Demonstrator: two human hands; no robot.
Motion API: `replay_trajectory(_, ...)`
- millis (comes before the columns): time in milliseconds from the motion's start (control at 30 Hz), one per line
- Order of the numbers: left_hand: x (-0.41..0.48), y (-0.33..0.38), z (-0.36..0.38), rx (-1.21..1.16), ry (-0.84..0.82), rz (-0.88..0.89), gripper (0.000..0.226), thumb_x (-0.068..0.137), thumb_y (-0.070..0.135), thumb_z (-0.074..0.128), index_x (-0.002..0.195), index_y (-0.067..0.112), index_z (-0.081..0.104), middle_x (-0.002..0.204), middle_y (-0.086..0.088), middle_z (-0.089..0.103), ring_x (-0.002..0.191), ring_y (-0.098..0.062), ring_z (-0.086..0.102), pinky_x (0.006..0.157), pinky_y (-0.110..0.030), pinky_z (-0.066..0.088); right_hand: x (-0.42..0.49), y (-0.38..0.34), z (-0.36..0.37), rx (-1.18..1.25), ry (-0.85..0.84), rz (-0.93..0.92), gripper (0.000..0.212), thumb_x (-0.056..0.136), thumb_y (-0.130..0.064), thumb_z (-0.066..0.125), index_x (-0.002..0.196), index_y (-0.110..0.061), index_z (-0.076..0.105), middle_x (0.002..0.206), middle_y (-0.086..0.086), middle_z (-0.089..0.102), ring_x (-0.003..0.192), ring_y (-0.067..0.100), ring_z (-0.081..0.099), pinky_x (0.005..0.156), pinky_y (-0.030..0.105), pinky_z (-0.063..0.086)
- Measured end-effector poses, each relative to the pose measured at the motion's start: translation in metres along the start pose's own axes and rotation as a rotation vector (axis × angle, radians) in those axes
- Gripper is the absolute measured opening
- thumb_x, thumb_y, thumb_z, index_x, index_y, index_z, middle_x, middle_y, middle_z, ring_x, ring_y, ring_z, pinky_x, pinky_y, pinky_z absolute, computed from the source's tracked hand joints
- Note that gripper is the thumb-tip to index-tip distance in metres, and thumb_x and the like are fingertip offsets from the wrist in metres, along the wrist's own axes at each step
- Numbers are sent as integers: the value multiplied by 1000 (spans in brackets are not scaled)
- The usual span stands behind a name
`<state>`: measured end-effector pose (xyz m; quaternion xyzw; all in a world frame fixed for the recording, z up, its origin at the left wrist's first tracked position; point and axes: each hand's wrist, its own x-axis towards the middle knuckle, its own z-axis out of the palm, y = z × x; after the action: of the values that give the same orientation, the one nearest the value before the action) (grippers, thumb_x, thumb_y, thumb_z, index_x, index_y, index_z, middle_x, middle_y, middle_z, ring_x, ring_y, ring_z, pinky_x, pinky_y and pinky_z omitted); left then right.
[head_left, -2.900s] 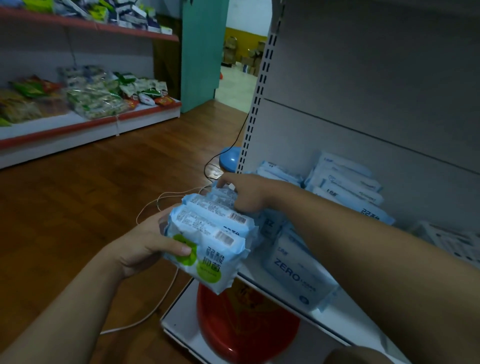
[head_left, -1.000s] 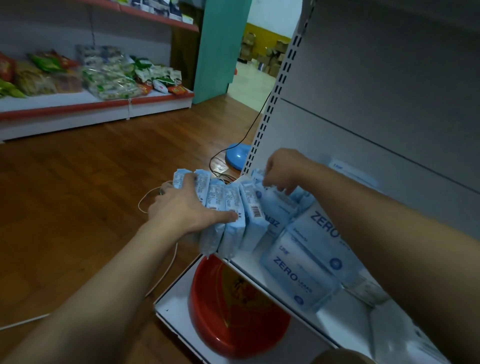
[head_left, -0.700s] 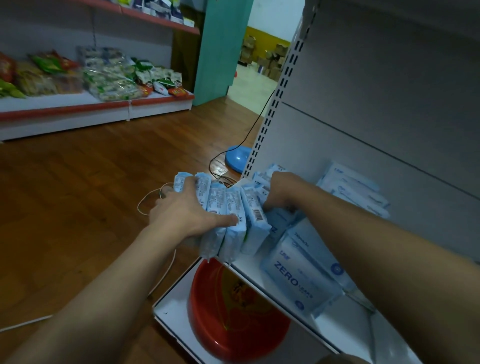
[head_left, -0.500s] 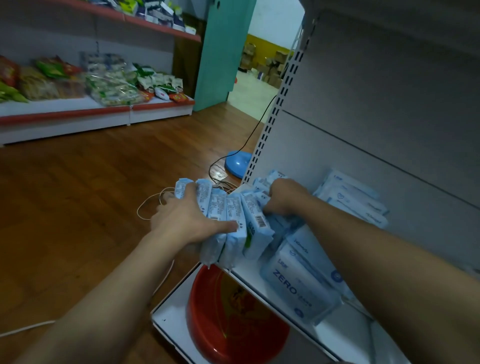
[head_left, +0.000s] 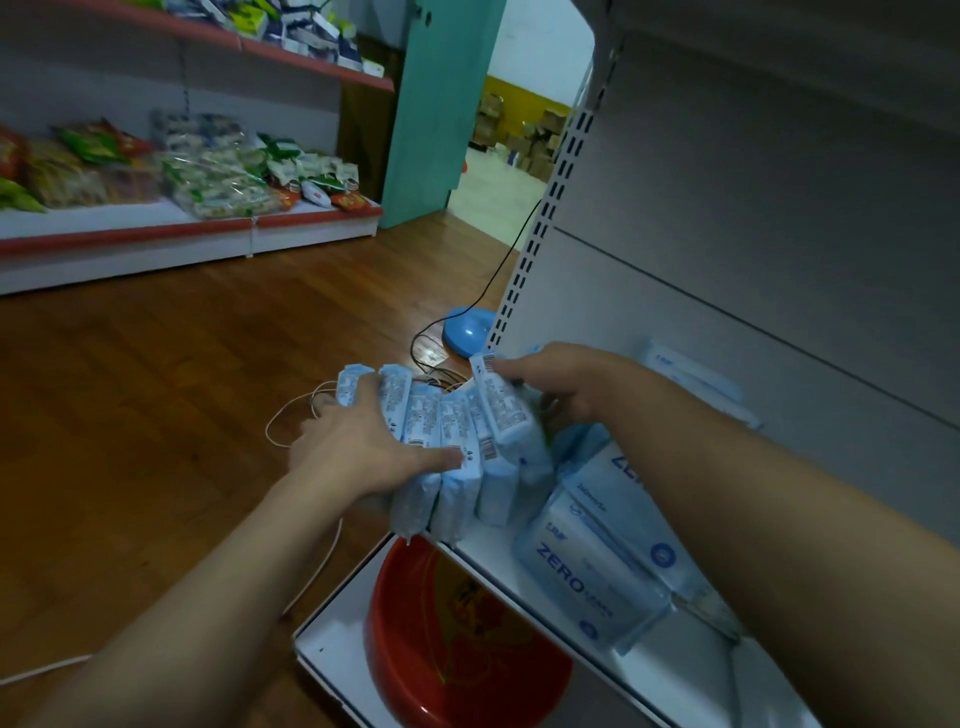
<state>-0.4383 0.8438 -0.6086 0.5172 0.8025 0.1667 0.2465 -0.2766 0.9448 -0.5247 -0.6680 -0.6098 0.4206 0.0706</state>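
Observation:
Several light-blue wipe packs stand on edge in a row at the left end of a white shelf. My left hand grips the row from the left, thumb across the pack tops. My right hand holds the rightmost pack of the row, lifted slightly above the others. Larger blue ZERO packs lie on the shelf to the right, partly under my right forearm.
A red basin sits on the bottom shelf below. A blue round object and cables lie on the wooden floor. Snack shelves line the far left wall. A perforated upright marks the shelf's end.
Since 2.9 s ago the packs went from a stack in my left hand to a row standing on the shelf edge. My right hand now lifts the rightmost pack.

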Motion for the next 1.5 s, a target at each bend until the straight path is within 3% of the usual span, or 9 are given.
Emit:
replay_trajectory(67,0,-2,0,-3,2,12,128,48,89,64,150,36,7,143,-18,28,124,-40,43,96,-45,48,7,5,-2,-1,-42,36,79,80,-50,71,138,-5,41,137,18,47,116,38,53,94,53,51)
replay_trajectory(333,0,-3,0,-13,3,15,127,50,87,65,150,34,7,143,-19,28,126,-40,42,96,-45,46,7,11,16,-166,-64,37,97,72,-68,67,143,-10,36,144,10,42,127,32,44,98,38,40)
replay_trajectory(467,-2,-3,0,-28,2,20,125,51,87,65,149,35,8,140,-18,30,124,-39,43,97,-44,46,4,10,15,-111,-14,-27,95,65,-60,78,137,-8,45,136,9,50,117,29,53,101,40,44)
replay_trajectory(633,-2,-4,1,-31,16,16,128,47,90,63,150,36,8,142,-20,29,125,-41,43,98,-46,44,-9,0,-10,-50,140,-111,73,74,-41,78,127,-4,45,113,15,60,91,29,65,76,38,57)
replay_trajectory(833,-2,-3,1,-28,10,18,128,47,90,63,150,35,10,143,-20,28,127,-41,40,96,-46,43,-25,1,-38,-35,269,-271,65,82,-17,70,135,-25,33,113,8,49,83,23,59,60,31,53)
replay_trajectory(1033,-1,-2,0,-31,5,27,129,47,90,64,150,35,8,144,-19,29,128,-40,40,97,-46,45,-27,3,-50,-18,545,-317,34,73,-30,77,84,-11,52,85,6,53,64,15,52,53,26,43)
replay_trajectory(1200,1,-3,0,-31,3,25,128,48,89,64,150,34,9,141,-18,30,125,-40,42,96,-46,46,-32,7,-39,25,420,-283,77,79,-22,71,142,-31,27,117,0,43,84,29,63,48,33,55)
replay_trajectory(1333,2,-4,2,-30,5,22,128,47,90,63,149,34,10,141,-18,31,126,-40,41,96,-46,45,-29,11,-26,-269,402,-294,42,80,-27,70,114,-19,48,105,8,57,86,27,62,61,43,60)
replay_trajectory(1500,1,-3,3,-28,12,24,128,46,91,62,149,34,12,142,-19,29,128,-40,40,95,-47,44,-26,10,-31,-484,494,-281,41,76,-39,71,99,-13,51,87,3,54,79,22,57,59,28,46)
